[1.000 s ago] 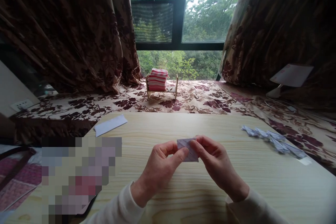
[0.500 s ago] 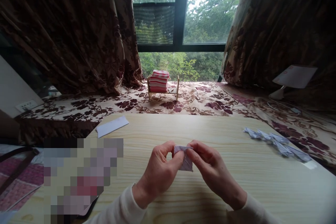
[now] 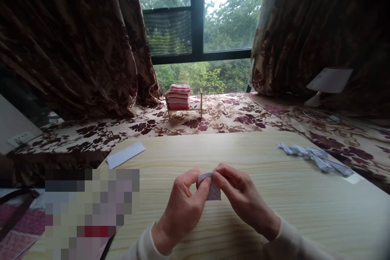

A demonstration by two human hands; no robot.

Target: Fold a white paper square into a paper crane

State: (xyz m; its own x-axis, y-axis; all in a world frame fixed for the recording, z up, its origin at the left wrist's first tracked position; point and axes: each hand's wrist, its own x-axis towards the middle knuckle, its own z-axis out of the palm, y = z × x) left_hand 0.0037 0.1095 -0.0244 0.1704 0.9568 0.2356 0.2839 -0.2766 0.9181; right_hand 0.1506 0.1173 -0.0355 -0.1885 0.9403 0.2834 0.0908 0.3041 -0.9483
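A small folded piece of pale paper (image 3: 214, 193) is held up over the middle of the table. My left hand (image 3: 186, 203) pinches its left side, the thumb lying across its front face. At the upper right edge, my right hand (image 3: 243, 195) grips the same paper between thumb and fingers. Fingers behind the paper are hidden. Several folded white paper pieces (image 3: 317, 156) lie in a loose group at the table's right edge. A flat white paper strip (image 3: 126, 154) rests at the far left.
The pale wooden table (image 3: 170, 150) fills the foreground. Something blurred out by blocks covers its left front. Behind, on a flowered cloth, stand a small wooden rack (image 3: 201, 105) with folded pink striped cloths (image 3: 178, 98) and a white lamp (image 3: 330, 80).
The whole view has shifted and tilted slightly, so the table's things appear a little further left. Both hands keep hold of the paper, with only slight finger movement.
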